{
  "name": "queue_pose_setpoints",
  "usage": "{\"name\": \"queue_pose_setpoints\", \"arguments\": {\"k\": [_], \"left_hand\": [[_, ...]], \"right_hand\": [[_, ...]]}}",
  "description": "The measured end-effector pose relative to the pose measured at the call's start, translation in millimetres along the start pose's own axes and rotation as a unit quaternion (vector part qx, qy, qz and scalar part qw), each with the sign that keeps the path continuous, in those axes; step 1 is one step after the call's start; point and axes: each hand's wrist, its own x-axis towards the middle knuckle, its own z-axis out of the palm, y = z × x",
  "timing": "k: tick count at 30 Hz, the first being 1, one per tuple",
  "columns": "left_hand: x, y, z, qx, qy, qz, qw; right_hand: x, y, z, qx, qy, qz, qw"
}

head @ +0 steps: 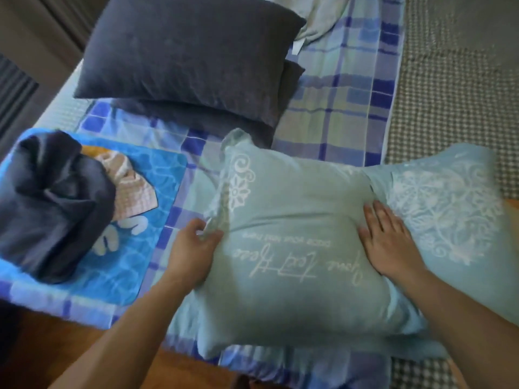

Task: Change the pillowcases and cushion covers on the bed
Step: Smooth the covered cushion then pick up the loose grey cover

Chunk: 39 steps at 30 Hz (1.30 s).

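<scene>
**Teal pillow held at the near edge of the bed**

Head view. A teal pillow [295,248] lies on the near part of the bed, plump and roughly square, in a soft matte cover printed with white script and scrollwork. The script reads upside down from this side. A frilled hem runs down its left edge.

The left hand [193,248] grasps that hem: thumb and fingers are curled round the ruffle near the lower left of the pillow. The right hand [387,240] is released, laid flat with straight, spread fingers on the pillow's right portion, pressing the fabric into a shallow dent.

Just beside the right hand, touching the pillow, lies a second teal piece [449,209] bearing a round white lace-like motif. It is blurred; whether it is a filled pillow or a loose cover cannot be told.

Two dark pillows [185,51], grey-blue with a napped, velvety surface, are stacked at the far end, the upper one overlapping the lower.

To the left, a crumpled dark cloth [53,203] sits on a bright blue mat [151,220] with a water pattern. A pale checked cloth [132,192] shows from under it.

The sheet [345,108] is a blue, green and white plaid. A houndstooth fabric [449,108] lies to its right.
</scene>
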Motion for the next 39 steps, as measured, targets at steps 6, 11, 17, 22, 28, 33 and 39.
{"name": "queue_pose_setpoints", "arguments": {"k": [6, 11, 17, 22, 28, 33, 39], "left_hand": [[29, 2, -39, 0.206, 0.094, 0.041, 0.973], [0, 117, -3, 0.121, 0.240, 0.398, 0.877], [-7, -17, 122, 0.387, -0.085, 0.331, 0.856], [47, -4, 135, 0.445, -0.118, 0.231, 0.857], [8, -9, 95, 0.435, -0.073, 0.257, 0.860], [11, -23, 73, 0.300, -0.008, 0.025, 0.954], [3, 8, 60, 0.144, 0.011, -0.115, 0.983]], "right_hand": [[-7, -49, -1, 0.022, 0.010, -0.011, 1.000], [-6, -42, -5, 0.021, 0.021, -0.025, 0.999], [-23, -51, -51, 0.074, 0.146, -0.019, 0.986], [-53, -95, -112, 0.104, 0.274, -0.178, 0.939], [-69, 120, -20, 0.138, -0.070, 0.424, 0.892], [-84, 120, -31, 0.151, 0.032, 0.325, 0.933], [-60, 105, -60, 0.368, -0.062, 0.382, 0.846]]}}
